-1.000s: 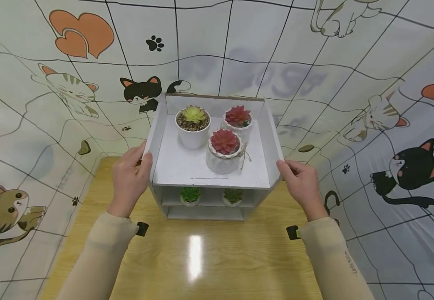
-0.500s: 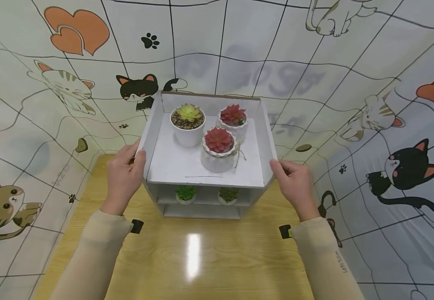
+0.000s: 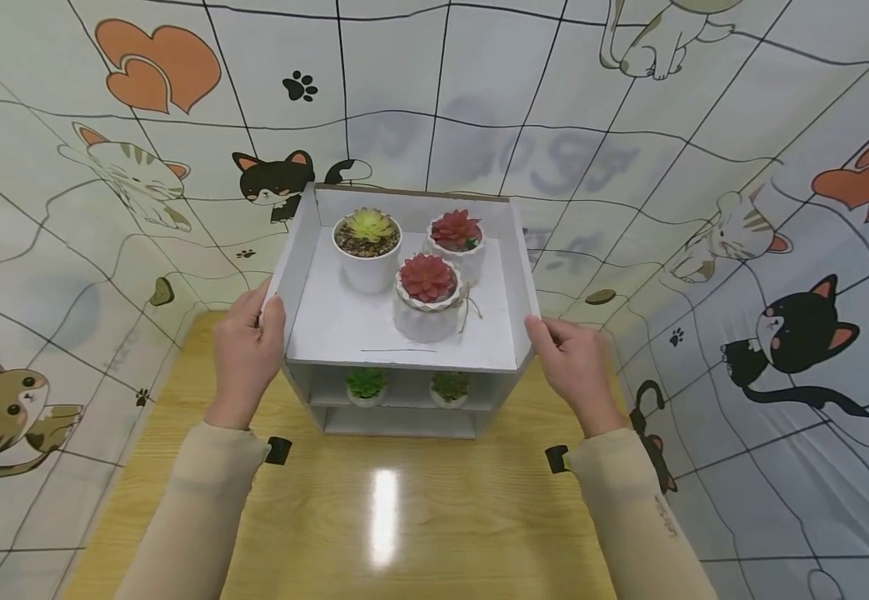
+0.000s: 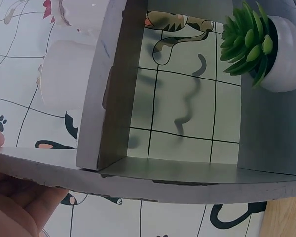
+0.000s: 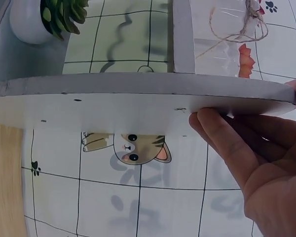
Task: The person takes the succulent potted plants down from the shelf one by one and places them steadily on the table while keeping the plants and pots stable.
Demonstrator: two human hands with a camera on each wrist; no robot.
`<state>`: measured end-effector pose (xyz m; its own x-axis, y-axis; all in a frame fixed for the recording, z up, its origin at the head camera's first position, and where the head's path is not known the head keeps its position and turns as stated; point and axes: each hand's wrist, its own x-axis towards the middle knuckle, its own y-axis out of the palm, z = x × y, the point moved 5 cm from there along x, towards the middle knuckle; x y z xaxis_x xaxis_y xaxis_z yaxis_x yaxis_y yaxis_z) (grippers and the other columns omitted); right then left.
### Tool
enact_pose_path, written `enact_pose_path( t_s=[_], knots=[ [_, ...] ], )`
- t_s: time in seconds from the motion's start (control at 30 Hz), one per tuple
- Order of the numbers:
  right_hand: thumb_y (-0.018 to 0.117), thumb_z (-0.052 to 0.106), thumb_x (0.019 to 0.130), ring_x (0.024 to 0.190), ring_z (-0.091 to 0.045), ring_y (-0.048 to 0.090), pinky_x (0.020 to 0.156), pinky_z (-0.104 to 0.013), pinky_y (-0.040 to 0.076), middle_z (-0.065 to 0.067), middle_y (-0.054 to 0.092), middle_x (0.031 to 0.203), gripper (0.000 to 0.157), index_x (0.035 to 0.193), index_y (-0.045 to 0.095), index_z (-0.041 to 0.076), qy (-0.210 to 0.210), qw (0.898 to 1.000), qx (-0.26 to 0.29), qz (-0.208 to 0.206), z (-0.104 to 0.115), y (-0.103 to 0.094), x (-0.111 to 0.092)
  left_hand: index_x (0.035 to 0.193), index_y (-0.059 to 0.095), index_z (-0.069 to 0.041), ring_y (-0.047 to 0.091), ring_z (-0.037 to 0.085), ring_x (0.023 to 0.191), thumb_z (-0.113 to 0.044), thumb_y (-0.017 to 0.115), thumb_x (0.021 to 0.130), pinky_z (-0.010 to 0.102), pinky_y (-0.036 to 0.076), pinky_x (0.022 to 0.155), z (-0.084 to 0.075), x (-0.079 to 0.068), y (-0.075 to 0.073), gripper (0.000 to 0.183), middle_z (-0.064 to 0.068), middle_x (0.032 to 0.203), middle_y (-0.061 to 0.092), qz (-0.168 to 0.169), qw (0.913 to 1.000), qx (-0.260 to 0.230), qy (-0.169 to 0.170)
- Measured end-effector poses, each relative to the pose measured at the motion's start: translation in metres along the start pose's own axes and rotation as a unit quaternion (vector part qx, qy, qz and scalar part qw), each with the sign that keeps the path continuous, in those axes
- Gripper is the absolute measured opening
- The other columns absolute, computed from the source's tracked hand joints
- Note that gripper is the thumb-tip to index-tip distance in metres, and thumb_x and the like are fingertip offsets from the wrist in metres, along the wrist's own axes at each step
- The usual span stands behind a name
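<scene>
A small white shelf unit [image 3: 314,337] stands on the wooden table. My left hand [image 3: 248,358] grips its left side panel, thumb over the edge and fingers on the outer face. On the other side my right hand [image 3: 576,371] pinches the right panel's front edge, fingers on its outer face in the right wrist view. On top are a yellow-green succulent in a white pot [image 3: 367,258] and two red succulents, a front one [image 3: 427,300] in a twine-tied pot and a back one [image 3: 456,242]. Two green potted plants, left [image 3: 366,385] and right [image 3: 450,387], sit on the level below.
The wooden table [image 3: 314,517] extends in front of the unit, with a bright light reflection. A cat-printed cloth wall [image 3: 389,67] rises behind it and along both sides. The unit's lowest level [image 3: 397,422] lies close to the tabletop.
The head view has shifted a little, so the shelf unit and both hands appear slightly further left. Both hands keep hold of the side panels, and the pots keep their places on the unit.
</scene>
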<state>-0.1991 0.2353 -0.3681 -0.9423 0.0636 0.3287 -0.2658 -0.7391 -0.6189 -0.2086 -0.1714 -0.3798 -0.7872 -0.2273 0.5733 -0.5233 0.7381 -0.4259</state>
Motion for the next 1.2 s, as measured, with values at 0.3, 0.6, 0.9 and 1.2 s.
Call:
enact_pose_path(
  t_s=[0.3, 0.6, 0.9, 1.2],
  knots=[
    [0.059, 0.028, 0.105, 0.048, -0.008, 0.029, 0.047, -0.026, 0.025, 0.002, 0.037, 0.052, 0.039, 0.082, 0.075, 0.0, -0.006, 1.0, 0.0, -0.011, 0.004, 0.006, -0.002, 0.136, 0.068, -0.004, 0.07, 0.041, 0.09, -0.013, 0.051, 0.104, 0.053, 0.054, 0.068, 0.004, 0.003, -0.006, 0.037, 0.026, 0.112, 0.072, 0.011, 0.9996, 0.007, 0.025],
    [0.061, 0.021, 0.104, 0.049, -0.008, 0.032, 0.047, -0.026, 0.026, 0.002, 0.041, 0.053, 0.04, 0.068, 0.064, 0.005, -0.055, 0.998, -0.009, -0.029, 0.015, 0.013, -0.002, 0.135, 0.068, -0.004, 0.071, 0.04, 0.097, -0.015, 0.051, 0.105, 0.035, 0.055, 0.074, 0.014, 0.011, -0.008, 0.037, 0.025, 0.118, 0.071, 0.022, 0.9997, -0.003, -0.007],
    [0.059, 0.026, 0.105, 0.048, -0.009, 0.033, 0.047, -0.026, 0.028, 0.0, 0.042, 0.055, 0.037, 0.083, 0.075, 0.001, -0.04, 0.999, -0.005, 0.001, 0.011, 0.012, 0.002, 0.131, 0.071, -0.002, 0.071, 0.045, 0.093, -0.012, 0.051, 0.103, 0.062, 0.056, 0.072, 0.007, 0.003, -0.008, 0.035, 0.027, 0.112, 0.073, -0.01, 0.9999, -0.004, -0.001],
    [0.058, 0.027, 0.105, 0.051, -0.014, 0.036, 0.047, -0.027, 0.029, -0.003, 0.045, 0.059, 0.037, 0.095, 0.079, -0.001, -0.032, 0.999, 0.003, 0.007, 0.005, 0.012, 0.005, 0.132, 0.07, -0.003, 0.07, 0.045, 0.092, -0.012, 0.053, 0.103, 0.062, 0.055, 0.073, 0.005, 0.0, -0.009, 0.035, 0.027, 0.109, 0.073, -0.016, 0.9998, 0.002, 0.01]
  ],
)
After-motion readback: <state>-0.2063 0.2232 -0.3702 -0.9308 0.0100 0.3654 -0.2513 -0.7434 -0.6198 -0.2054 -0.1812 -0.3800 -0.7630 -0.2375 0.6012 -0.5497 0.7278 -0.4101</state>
